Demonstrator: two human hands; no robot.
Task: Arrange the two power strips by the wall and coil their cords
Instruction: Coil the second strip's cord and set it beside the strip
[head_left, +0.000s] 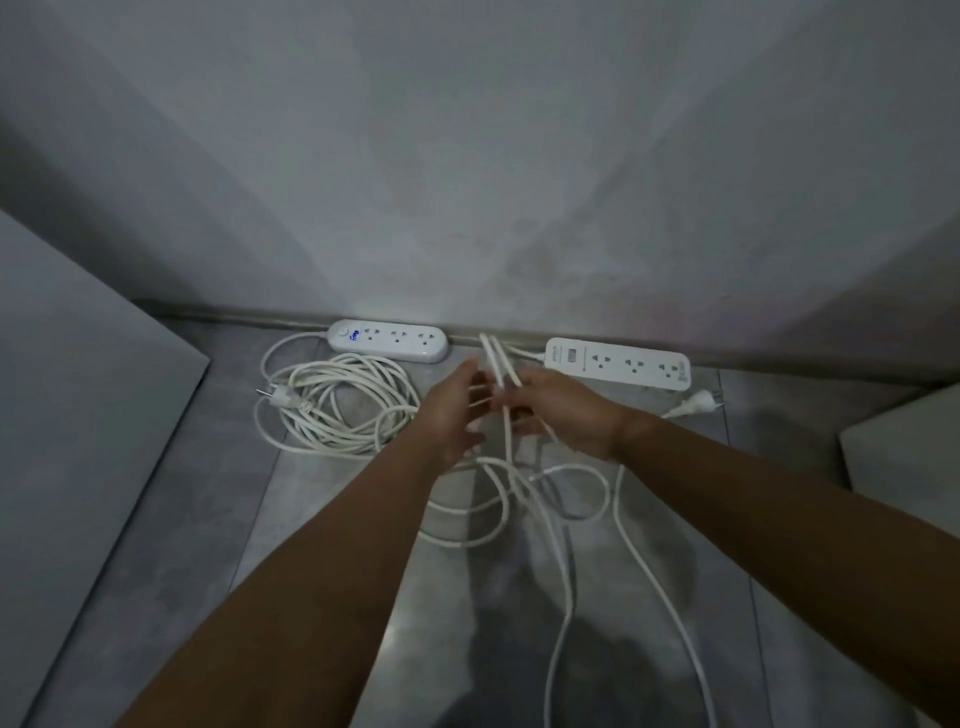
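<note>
Two white power strips lie against the wall's base: a rounded left strip (388, 340) and a rectangular right strip (618, 362). The left strip's cord (337, 402) lies coiled on the floor in front of it, its plug (278, 399) at the coil's left. The right strip's cord (524, 499) runs loose across the floor, with its plug (693, 402) lying below the right strip. My right hand (566, 413) grips a folded bunch of that cord, loops sticking up above my fingers. My left hand (454, 415) is beside it, fingers spread and touching the strands.
The grey tiled floor (156, 545) meets the pale wall (467, 182) along a low skirting. A pale panel (78, 389) stands on the left, and a light block (904, 447) sits at the right edge. Loose cord trails toward me down the middle.
</note>
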